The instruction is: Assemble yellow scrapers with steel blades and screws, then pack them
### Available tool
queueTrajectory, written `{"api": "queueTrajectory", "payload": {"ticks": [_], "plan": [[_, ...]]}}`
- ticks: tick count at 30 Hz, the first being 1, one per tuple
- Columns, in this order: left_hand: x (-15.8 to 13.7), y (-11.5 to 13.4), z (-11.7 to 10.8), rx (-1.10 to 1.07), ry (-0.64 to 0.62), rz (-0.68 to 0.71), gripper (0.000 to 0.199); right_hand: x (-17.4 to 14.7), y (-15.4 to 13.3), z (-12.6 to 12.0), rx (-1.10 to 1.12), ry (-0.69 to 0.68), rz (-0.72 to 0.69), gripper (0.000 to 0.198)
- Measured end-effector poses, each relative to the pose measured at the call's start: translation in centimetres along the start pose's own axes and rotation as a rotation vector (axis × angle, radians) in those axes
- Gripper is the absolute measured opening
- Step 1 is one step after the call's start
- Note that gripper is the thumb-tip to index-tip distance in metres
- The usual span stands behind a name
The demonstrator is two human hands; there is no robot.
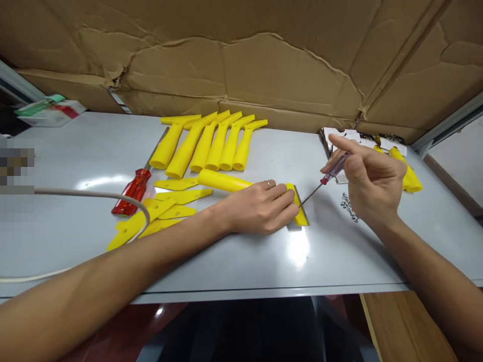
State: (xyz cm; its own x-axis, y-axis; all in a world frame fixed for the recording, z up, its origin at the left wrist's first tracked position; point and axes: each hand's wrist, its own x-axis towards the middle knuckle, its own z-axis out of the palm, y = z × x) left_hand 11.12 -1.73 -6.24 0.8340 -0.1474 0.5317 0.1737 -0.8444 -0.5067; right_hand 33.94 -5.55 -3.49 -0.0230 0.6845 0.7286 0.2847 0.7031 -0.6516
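My left hand [260, 207] is closed over a yellow scraper [222, 180] lying on the table. The scraper's tubular handle points left, and its wide head with a thin dark blade edge sticks out to the right of my fingers. In my right hand [372, 181] is a small screwdriver [335, 168] with a clear purplish handle. Its shaft slants down to the left, and the tip meets the scraper's head beside my left fingertips. Whether it sits in a screw is hidden. Small metal screws [349, 207] lie in a loose pile by my right wrist.
Several yellow handles [207, 146] stand in a row at the back. Flat yellow plates [177, 196] lie left, near a red-handled screwdriver [134, 193] and a pale cable [94, 193]. Packaging cards [349, 134] and more yellow pieces [409, 173] are back right. Cardboard [226, 65] walls the rear.
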Motion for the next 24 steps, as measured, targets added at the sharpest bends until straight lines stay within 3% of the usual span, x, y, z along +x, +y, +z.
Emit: {"api": "queueTrajectory", "payload": {"ticks": [6,13,18,24], "plan": [[-0.2,0.1,0.3,-0.040,0.015,-0.032,0.025,-0.1,-0.1,-0.1,-0.020,-0.073,0.088,0.028],[-0.2,0.0,0.5,-0.085,0.002,-0.033,0.026,-0.5,-1.0,0.1,-0.191,-0.095,0.022,0.032],[-0.1,-0.1,0.4,-0.084,-0.009,-0.028,0.026,-0.8,-3.0,0.7,-0.095,-0.154,0.066,0.031],[0.1,-0.1,0.4,-0.096,-0.027,-0.011,0.030,-0.9,-2.3,0.6,-0.150,-0.127,0.005,0.029]]}}
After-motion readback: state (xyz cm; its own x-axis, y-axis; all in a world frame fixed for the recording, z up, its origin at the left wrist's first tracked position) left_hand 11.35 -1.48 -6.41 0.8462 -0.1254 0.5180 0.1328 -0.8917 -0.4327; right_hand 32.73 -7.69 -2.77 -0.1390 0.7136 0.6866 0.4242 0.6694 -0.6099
